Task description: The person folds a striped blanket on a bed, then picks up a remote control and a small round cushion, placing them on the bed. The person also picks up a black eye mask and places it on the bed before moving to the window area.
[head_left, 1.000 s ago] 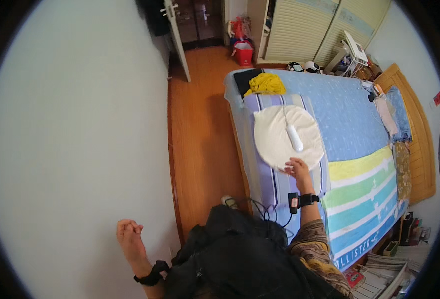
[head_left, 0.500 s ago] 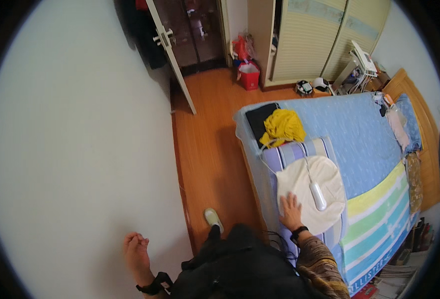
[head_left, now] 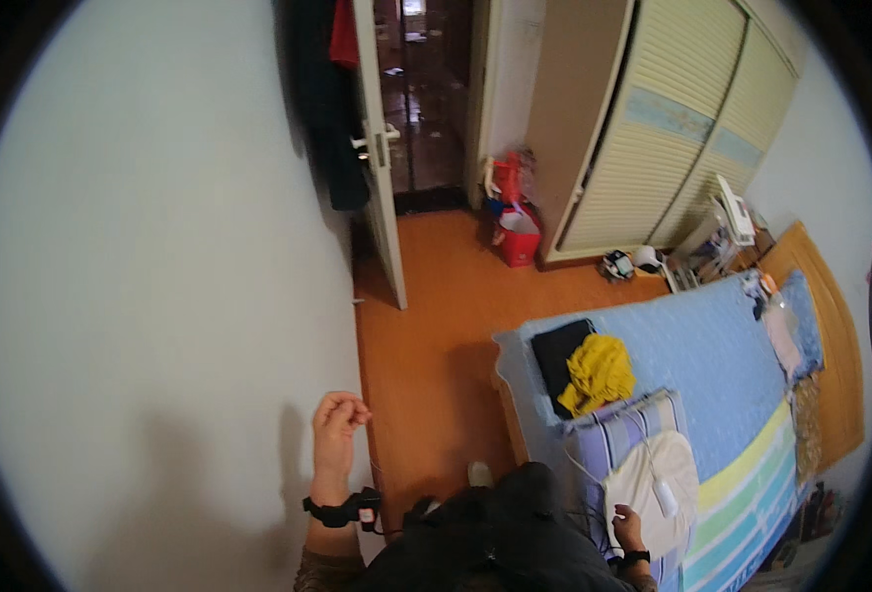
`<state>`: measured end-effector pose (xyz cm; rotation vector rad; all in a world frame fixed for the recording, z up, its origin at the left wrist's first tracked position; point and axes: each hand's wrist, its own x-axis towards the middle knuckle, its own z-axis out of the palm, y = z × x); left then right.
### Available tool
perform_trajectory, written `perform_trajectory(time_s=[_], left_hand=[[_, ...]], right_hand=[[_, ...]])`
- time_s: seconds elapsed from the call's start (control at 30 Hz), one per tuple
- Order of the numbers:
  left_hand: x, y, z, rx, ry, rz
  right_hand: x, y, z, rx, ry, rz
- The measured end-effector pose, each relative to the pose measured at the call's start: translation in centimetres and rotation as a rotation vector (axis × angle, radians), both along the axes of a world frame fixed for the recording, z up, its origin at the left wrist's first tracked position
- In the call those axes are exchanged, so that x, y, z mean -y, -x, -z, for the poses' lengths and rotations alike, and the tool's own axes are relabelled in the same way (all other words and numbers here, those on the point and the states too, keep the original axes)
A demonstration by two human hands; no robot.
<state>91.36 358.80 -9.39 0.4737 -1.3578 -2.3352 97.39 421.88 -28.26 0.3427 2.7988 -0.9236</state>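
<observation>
My left hand (head_left: pixel 337 426) is raised beside the white wall, its fingers curled in and nothing visible in them. A dark band with a small device circles that wrist. Low over the near edge of a cream cloth (head_left: pixel 674 457) is my right hand (head_left: pixel 629 531), its fingers loosely bent and a little apart, with nothing seen in them. Whether it touches the cloth I cannot tell. The cloth lies on a folded striped pad (head_left: pixel 608 449) on the bed. On the cloth rests a long white device (head_left: pixel 665 497) with a white cable.
The blue-covered bed (head_left: pixel 697 335) fills the right side, with a yellow cloth (head_left: pixel 602 373) and a flat black item (head_left: pixel 552 360) on its left edge. Ahead are an ajar door (head_left: pixel 384 197), a red bin (head_left: pixel 521 240) and a sliding wardrobe (head_left: pixel 643 148). Orange flooring (head_left: pixel 436 355) runs between wall and bed.
The view has tilted up towards the door and wardrobe. My right hand, earlier spread flat on the cream cloth, now has bent fingers near its edge. My left hand remains raised and curled.
</observation>
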Motion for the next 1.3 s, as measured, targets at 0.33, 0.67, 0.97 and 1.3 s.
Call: perform_trajectory(time_s=[0.33, 0.67, 0.97, 1.3], left_hand=[[6.8, 14.3, -2.1, 0.130, 0.188, -0.165], [10.9, 33.7, -4.0, 0.144, 0.377, -0.070], [12.9, 59.6, -2.3, 0.017, 0.777, 0.531], [10.1, 88.5, -5.4, -0.366, 0.855, 0.928]], right_hand=[[15.2, 39.0, -1.1, -0.202, 0.454, -0.195], [39.8, 67.4, -6.5, -0.266, 0.450, -0.660], [43.0, 79.2, -8.1, -0.185, 0.802, -0.321], [35.5, 92.5, -11.5, -0.442, 0.939, 0.284]])
